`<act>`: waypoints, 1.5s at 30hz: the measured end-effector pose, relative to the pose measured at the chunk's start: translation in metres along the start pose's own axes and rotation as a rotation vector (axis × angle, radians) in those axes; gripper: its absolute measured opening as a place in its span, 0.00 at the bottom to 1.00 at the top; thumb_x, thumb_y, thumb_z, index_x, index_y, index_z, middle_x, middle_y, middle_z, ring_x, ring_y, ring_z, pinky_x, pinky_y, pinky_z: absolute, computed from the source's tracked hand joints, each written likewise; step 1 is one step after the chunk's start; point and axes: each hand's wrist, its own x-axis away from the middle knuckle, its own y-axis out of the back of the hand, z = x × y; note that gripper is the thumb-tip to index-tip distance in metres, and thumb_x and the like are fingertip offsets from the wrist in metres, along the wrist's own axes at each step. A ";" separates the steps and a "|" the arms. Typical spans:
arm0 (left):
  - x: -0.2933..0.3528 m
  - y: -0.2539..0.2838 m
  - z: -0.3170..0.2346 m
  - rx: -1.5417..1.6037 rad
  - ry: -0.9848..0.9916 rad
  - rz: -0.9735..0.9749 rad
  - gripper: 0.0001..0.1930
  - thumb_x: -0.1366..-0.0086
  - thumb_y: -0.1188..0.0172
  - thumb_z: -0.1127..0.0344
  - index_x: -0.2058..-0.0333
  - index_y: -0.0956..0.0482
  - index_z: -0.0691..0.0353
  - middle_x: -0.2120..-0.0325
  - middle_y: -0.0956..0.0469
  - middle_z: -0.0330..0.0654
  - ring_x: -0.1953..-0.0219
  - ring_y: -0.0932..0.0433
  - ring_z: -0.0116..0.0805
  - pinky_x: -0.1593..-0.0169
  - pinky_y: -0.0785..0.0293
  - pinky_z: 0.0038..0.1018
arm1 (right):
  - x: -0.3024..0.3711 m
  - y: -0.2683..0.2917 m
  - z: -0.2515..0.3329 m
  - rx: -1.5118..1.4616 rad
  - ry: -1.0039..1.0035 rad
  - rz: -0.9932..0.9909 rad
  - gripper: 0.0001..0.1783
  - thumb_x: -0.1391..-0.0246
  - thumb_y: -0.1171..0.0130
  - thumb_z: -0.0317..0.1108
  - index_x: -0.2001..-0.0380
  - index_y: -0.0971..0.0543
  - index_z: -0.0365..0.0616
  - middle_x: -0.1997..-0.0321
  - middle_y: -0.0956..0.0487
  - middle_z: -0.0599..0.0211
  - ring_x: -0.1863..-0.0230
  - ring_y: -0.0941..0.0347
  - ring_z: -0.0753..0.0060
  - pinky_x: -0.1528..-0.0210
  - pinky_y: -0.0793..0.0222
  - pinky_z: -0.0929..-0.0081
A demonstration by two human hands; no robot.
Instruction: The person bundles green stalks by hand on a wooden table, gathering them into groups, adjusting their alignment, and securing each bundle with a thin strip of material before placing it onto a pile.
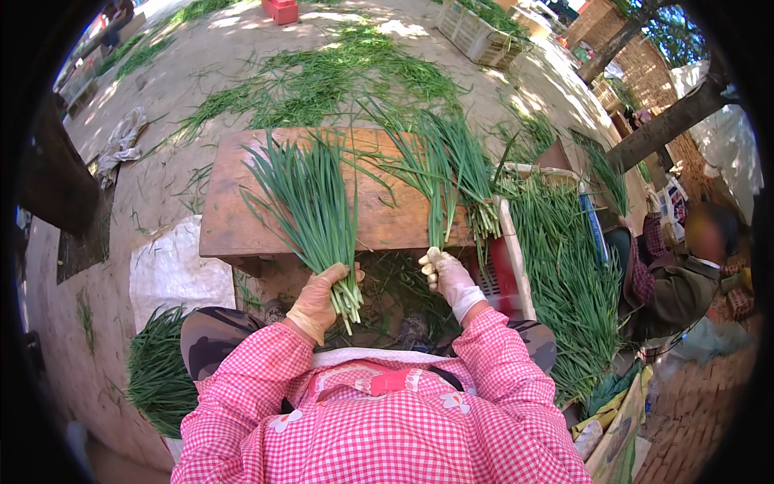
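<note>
My left hand (316, 302), in a thin pale glove, is closed round the white stem ends of a thick bunch of garlic chives (310, 198). The green leaves fan out away from me over a low wooden table (230, 202). With gloved fingers curled, my right hand (448, 278) grips the base of a thinner bunch of chives (434, 181), its leaves also lying across the tabletop. Just right of it, another bunch of chives (476, 173) rests at the table's right end, its pale stems toward me. The two held bunches are apart.
A crate heaped with loose chives (556, 282) stands at my right, its pale rim (516, 262) beside the table. More chives (161, 371) lie by my left leg, near a white sack (177, 270). Chives litter the ground (347, 77) beyond. Another person (677, 282) sits at the right.
</note>
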 end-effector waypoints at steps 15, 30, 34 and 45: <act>-0.005 0.017 0.004 0.173 0.156 0.238 0.19 0.43 0.42 0.69 0.53 0.29 0.69 0.57 0.25 0.49 0.54 0.25 0.40 0.49 0.28 0.39 | 0.038 -0.106 -0.033 0.316 0.115 0.406 0.15 0.39 0.56 0.44 0.71 0.27 0.47 0.81 0.34 0.78 0.81 0.42 0.82 0.78 0.45 0.79; -0.007 0.024 0.008 0.202 0.114 0.212 0.18 0.42 0.45 0.69 0.53 0.30 0.69 0.62 0.23 0.48 0.59 0.23 0.39 0.50 0.28 0.37 | 0.071 -0.083 -0.007 0.149 0.035 0.399 0.19 0.38 0.58 0.47 0.70 0.26 0.45 0.81 0.32 0.80 0.82 0.44 0.89 0.79 0.48 0.90; 0.003 0.011 0.006 0.213 0.214 0.256 0.19 0.42 0.45 0.69 0.52 0.32 0.70 0.59 0.25 0.48 0.56 0.25 0.40 0.50 0.28 0.38 | 0.058 -0.102 -0.017 0.395 0.002 0.389 0.22 0.39 0.58 0.50 0.77 0.26 0.47 0.86 0.35 0.80 0.85 0.45 0.86 0.84 0.51 0.85; 0.002 0.010 -0.001 0.223 0.122 0.257 0.21 0.44 0.44 0.72 0.50 0.33 0.62 0.68 0.25 0.43 0.61 0.25 0.38 0.49 0.29 0.44 | 0.003 -0.011 0.067 1.191 0.459 -0.525 0.25 0.48 0.49 0.57 0.72 0.28 0.42 0.73 0.24 0.48 0.67 0.27 0.45 0.64 0.35 0.55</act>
